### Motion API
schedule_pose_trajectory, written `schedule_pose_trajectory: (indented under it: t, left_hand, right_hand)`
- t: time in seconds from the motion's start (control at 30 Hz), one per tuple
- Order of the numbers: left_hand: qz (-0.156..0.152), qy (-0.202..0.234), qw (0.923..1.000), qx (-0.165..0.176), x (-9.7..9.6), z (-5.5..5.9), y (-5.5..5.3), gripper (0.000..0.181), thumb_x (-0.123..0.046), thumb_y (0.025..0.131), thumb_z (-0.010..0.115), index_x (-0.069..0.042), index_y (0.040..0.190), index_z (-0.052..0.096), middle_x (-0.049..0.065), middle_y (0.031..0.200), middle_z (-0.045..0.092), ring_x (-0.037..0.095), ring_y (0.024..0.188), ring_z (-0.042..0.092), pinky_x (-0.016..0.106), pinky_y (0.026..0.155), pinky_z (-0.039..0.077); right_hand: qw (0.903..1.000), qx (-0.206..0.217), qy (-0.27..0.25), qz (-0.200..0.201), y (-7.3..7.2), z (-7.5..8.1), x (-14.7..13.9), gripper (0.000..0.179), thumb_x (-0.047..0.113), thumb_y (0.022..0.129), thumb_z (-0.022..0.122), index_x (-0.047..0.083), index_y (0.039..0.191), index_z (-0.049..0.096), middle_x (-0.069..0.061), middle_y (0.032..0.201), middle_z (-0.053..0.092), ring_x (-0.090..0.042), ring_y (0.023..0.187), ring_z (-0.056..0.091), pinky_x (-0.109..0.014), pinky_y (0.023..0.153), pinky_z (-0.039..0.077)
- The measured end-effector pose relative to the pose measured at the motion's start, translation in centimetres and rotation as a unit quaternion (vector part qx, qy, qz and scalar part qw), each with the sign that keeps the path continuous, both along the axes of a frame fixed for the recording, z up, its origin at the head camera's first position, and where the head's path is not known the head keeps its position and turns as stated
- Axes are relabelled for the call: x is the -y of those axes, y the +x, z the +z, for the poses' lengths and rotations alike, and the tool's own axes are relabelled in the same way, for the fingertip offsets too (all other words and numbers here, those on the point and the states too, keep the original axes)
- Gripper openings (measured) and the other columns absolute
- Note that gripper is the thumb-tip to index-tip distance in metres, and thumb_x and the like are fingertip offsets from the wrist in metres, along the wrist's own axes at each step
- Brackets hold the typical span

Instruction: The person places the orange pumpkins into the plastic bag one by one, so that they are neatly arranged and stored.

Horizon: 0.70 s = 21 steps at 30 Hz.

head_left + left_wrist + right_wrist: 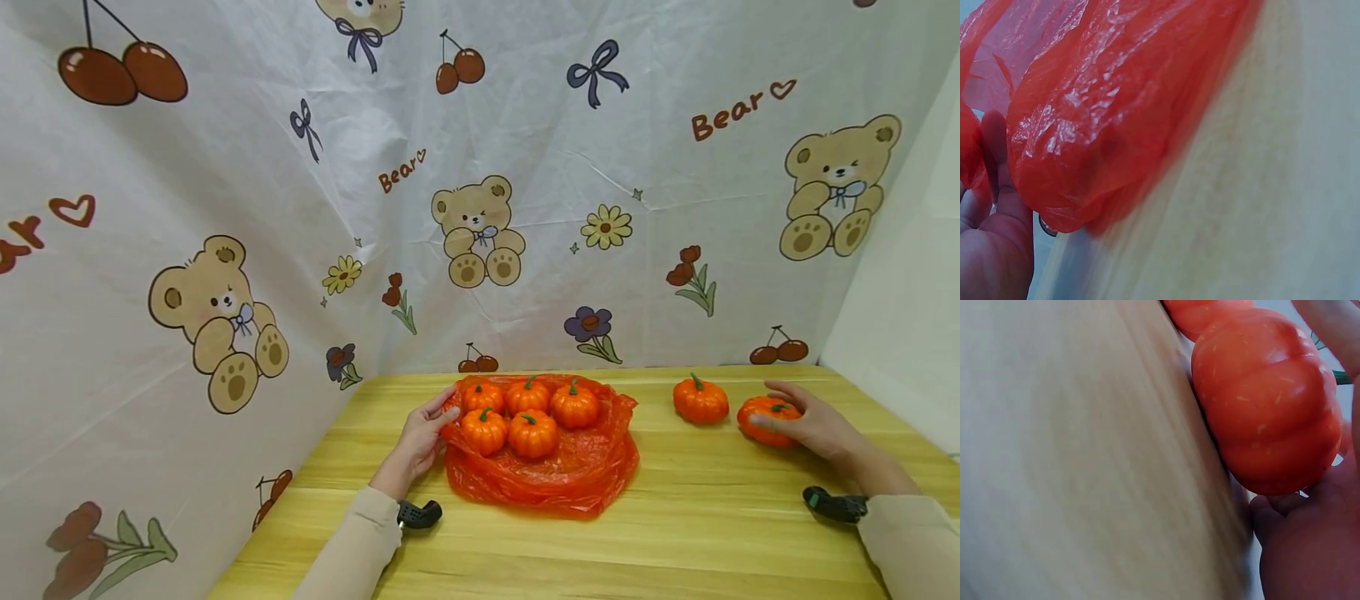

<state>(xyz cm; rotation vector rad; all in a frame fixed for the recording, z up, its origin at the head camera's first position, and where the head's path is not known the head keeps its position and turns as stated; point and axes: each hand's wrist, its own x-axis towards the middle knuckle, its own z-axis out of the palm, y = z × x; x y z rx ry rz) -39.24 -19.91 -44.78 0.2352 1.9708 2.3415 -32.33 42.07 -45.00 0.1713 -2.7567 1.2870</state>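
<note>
A red plastic bag lies spread with its mouth open, and several small orange pumpkins with green stems sit in it. My left hand pinches the bag's left rim, thumb on the inner side. In the left wrist view, the crinkled bag rises beside the thumb. Far to the right, my right hand grips another orange pumpkin, thumb on the near side and fingers over the far side. The right wrist view has this pumpkin close over the tabletop.
One more pumpkin stands on the wooden table, just left of the right hand's one. Behind the table hangs a white cloth printed with bears, and a white wall borders the right side. Black wrist cameras sit below both hands.
</note>
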Motion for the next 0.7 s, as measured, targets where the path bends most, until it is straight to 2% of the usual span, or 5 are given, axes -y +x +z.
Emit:
schedule_pose_trajectory:
  t: [0.13,0.27,0.37,0.5,0.7]
  left_hand:
    - [0.0,0.0,1.0,0.001,-0.04,-0.03,-0.04,0.054,-0.011,0.102,0.065,-0.018,0.154,0.051,0.017,0.155,0.051,0.029,0.128,0.063,0.035,0.092,0.061]
    - [-0.001,0.001,1.0,0.0,-0.11,-0.04,-0.07,0.055,-0.011,0.102,0.064,-0.018,0.154,0.05,0.017,0.156,0.05,0.03,0.13,0.061,0.035,0.093,0.06]
    - [-0.001,0.002,1.0,-0.001,-0.14,-0.06,-0.08,0.055,-0.01,0.102,0.064,-0.018,0.154,0.05,0.016,0.156,0.05,0.031,0.132,0.059,0.036,0.095,0.059]
    - [-0.003,0.001,1.0,0.001,-0.13,-0.08,-0.07,0.055,-0.01,0.102,0.064,-0.018,0.155,0.05,0.016,0.157,0.049,0.032,0.134,0.058,0.037,0.096,0.058]
    - [0.001,-0.005,1.0,-0.001,-0.09,-0.1,-0.14,0.054,-0.012,0.102,0.064,-0.017,0.154,0.05,0.019,0.156,0.049,0.029,0.13,0.061,0.035,0.095,0.059]
  right_hand:
    - [1.0,0.003,-0.001,-0.005,0.05,-0.28,-0.18,0.095,0.038,0.101,0.067,-0.004,0.162,0.008,-0.048,0.156,0.013,-0.065,0.133,0.023,-0.079,0.104,0.026]
    - [0.9997,0.001,0.021,-0.013,-0.01,-0.58,-0.24,0.097,0.039,0.099,0.069,-0.003,0.161,0.008,-0.049,0.152,0.02,-0.064,0.129,0.033,-0.075,0.101,0.033]
    - [0.9988,-0.003,0.045,-0.016,-0.14,-0.83,-0.24,0.097,0.039,0.097,0.071,-0.004,0.161,0.012,-0.047,0.146,0.03,-0.059,0.122,0.043,-0.068,0.097,0.04]
    - [0.998,-0.006,0.061,-0.018,-0.18,-0.98,-0.21,0.097,0.038,0.095,0.074,-0.006,0.159,0.016,-0.046,0.143,0.036,-0.055,0.12,0.047,-0.058,0.094,0.044]
    - [0.9976,-0.006,0.064,-0.025,0.01,-0.72,0.03,0.097,0.039,0.094,0.076,-0.01,0.156,0.02,-0.044,0.14,0.042,-0.051,0.117,0.051,-0.041,0.087,0.043]
